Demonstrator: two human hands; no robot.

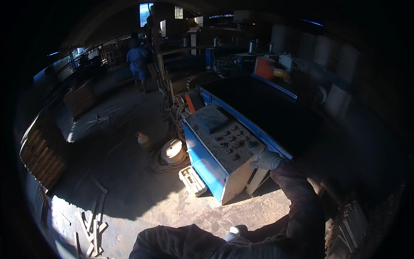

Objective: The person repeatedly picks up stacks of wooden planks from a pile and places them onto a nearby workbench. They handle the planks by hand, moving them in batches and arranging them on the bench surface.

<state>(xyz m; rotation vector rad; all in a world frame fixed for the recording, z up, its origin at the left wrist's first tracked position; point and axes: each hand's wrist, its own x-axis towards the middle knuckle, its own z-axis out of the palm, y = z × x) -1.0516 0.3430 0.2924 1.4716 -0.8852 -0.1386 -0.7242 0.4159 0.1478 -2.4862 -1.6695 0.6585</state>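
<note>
My gloved fingers point(258, 156) curl loosely and lie on the near corner of the control panel point(224, 136), gripping nothing. My right hand point(266, 159) reaches forward on an outstretched dark-sleeved arm, rising from the lower right. The panel tops a blue machine point(202, 162) ahead. My left hand is out of view.

The right hand point(267, 160) rests on the control panel point(224, 140), at its near right corner. Left of the machine point(254, 112), a case point(193, 180) lies on the floor point(129, 190), a coil point(172, 151) behind it.
</note>
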